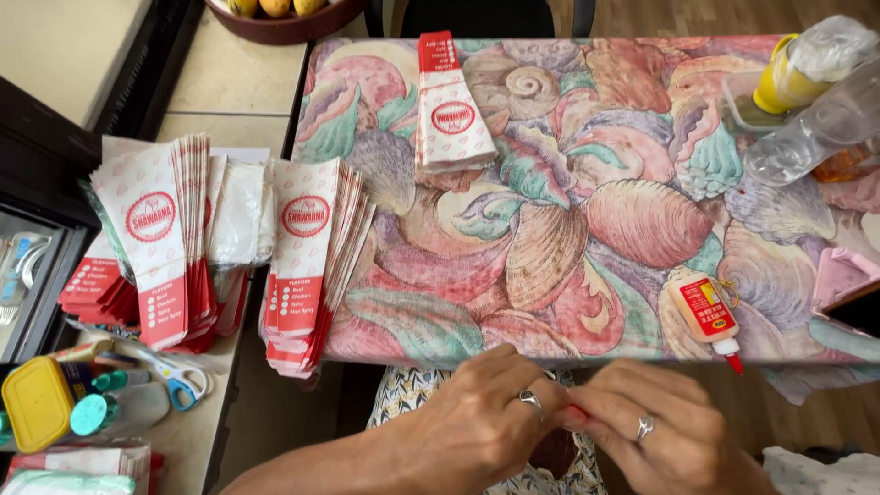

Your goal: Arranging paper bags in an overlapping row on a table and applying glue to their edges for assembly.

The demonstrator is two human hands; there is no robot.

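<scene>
Down at the near edge of the table (550, 92), with its shell-patterned cloth, the left hand (477, 426) and the right hand (665, 431) met fingertip to fingertip, both pinching closed on a small red-edged piece (576, 414) held between them, too hidden by the fingers to make out further. A small glue bottle (708, 316) lay on the cloth just beyond the right hand, while stacks of red-and-white paper sleeves (307, 257) sat at the table's left edge, one folded stack (449, 110) farther back.
</scene>
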